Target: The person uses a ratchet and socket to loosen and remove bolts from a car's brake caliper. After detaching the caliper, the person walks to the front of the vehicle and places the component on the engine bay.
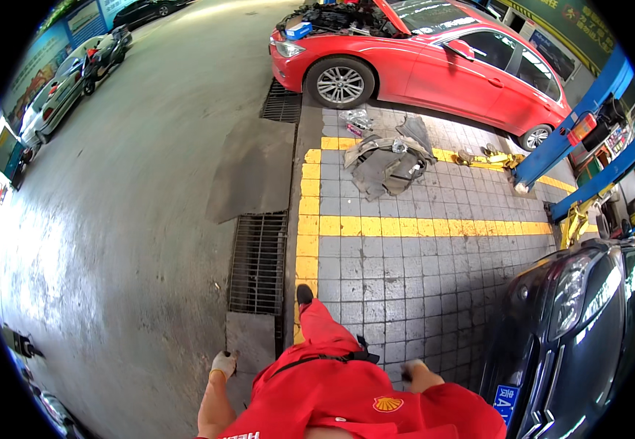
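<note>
My left hand (224, 364), in a pale glove with dark fingertips, hangs beside my body over a flat plate next to the floor grate (257, 263). Its fingers are too small and turned away to read. My right hand (412, 371) is low on the other side, above the grey tiles, in front of the dark car (581, 322). Its fingers look dark and blurred. No object shows in either hand, and neither visibly touches anything. I wear red work clothes, and one dark shoe (304, 294) stands forward on the yellow line (308, 249).
Ahead, a red car (434, 69) stands with its hood raised and a blue box (299, 31) on its engine bay. Dark liner panels (387, 164) lie on the tiles near it. Blue lift posts (577, 121) rise at right. Parked cars (61, 95) line the far left.
</note>
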Tool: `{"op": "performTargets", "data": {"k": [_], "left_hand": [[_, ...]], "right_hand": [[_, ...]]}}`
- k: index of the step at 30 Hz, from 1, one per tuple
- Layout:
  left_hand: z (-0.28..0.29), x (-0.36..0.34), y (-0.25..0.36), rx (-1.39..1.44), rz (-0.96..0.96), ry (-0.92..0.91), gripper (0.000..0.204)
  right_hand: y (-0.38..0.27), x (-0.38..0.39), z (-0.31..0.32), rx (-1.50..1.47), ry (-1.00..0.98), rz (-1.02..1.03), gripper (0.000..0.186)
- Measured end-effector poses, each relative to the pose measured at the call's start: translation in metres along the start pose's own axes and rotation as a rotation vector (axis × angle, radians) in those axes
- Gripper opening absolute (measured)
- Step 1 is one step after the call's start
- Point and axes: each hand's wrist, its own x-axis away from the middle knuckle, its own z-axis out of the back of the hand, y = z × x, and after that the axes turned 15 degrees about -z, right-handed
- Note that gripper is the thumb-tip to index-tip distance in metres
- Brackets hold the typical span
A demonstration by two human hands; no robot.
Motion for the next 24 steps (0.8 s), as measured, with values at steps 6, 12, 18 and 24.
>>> {"op": "performTargets", "data": {"k": [6,12,18,24], "left_hand": [[0.074,-0.087,0.175,0.107,0.026,-0.079,0.05],[0.135,-0.244,0.316,-0.016,0.0,-0.121,0.05],[0.204,-0.504,0.277,-0.806,-0.474,-0.466,0.033],[0.357,-0.649,0.503,-0.332,-0.115,-0.269,0.037]], "right_hand": [[-0.499,0.23,0.166,0.075,0.423,0.699,0.047],[-0.826,0.546,0.241,-0.258,0.333,1.232,0.044],[-0.982,0.542,0.263,-0.09,0.357,1.114,0.056],[-0.911,0.285,0.303,0.996,0.623,0.81,0.035]]}}
